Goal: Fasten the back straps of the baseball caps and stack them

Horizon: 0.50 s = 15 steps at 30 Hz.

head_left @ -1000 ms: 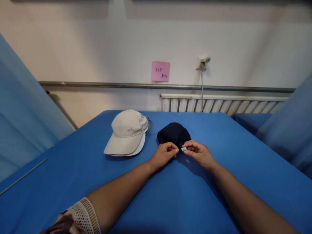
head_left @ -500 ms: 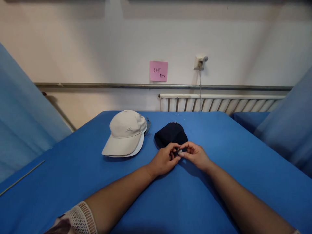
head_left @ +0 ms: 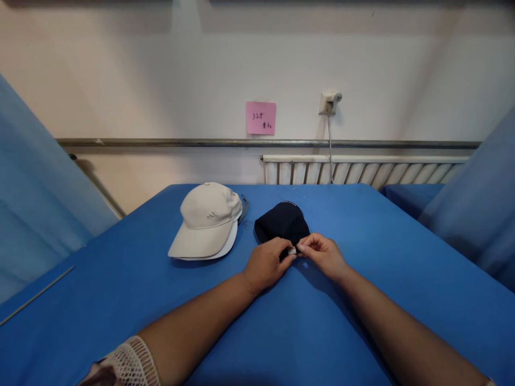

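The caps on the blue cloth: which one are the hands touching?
The dark navy fabric cap, at the near edge by both hands' fingers. Its dark colour sets it apart from the pale beige cap stacked on a white one.

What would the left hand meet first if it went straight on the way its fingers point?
Likely the right hand, whose fingertips lie just ahead of the left hand, beside the pale tab; depth is hard to judge.

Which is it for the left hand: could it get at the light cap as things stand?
Probably yes: nothing stands between the left hand and the light cap, though its fingers would likely have to leave the dark cap first.
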Each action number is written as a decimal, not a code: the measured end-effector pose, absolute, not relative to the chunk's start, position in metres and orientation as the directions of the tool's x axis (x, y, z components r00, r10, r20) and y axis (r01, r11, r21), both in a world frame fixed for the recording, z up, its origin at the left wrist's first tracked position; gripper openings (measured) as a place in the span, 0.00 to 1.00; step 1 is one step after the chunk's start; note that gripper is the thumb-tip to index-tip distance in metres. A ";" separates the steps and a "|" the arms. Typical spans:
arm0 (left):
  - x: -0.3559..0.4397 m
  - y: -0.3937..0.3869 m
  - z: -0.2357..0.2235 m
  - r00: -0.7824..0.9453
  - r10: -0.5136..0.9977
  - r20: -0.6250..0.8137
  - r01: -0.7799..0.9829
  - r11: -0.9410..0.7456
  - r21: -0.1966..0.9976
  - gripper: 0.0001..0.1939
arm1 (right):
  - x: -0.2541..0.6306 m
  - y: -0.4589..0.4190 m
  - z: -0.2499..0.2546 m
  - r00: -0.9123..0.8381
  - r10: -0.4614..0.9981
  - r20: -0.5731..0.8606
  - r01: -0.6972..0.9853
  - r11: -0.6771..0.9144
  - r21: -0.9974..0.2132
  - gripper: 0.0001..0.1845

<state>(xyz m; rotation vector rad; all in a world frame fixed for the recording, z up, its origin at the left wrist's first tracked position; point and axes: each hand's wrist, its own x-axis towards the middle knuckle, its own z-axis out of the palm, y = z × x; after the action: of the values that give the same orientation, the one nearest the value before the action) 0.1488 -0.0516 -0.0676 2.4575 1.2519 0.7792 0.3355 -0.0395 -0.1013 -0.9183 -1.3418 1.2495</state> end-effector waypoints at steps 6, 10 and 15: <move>0.147 -0.048 -0.067 0.463 0.821 0.335 0.699 -0.570 0.431 0.07 | 0.340 -0.034 -0.099 -0.068 0.992 0.105 -0.042 0.102 -0.994 0.20; 0.147 -0.047 -0.066 0.472 0.805 0.360 0.691 -0.592 0.416 0.06 | 0.341 -0.033 -0.096 -0.074 0.995 0.070 -0.073 0.065 -0.995 0.21; 0.146 -0.043 -0.070 0.367 0.833 0.414 0.636 -0.549 0.543 0.06 | 0.340 -0.034 -0.095 -0.034 0.990 -0.137 -0.137 -0.140 -0.981 0.20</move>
<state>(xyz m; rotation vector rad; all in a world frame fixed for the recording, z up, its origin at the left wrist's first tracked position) 0.1459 -0.0425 -0.0697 2.3409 1.2989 0.9668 0.3399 -0.0344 -0.0950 -1.1925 -1.0538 1.3918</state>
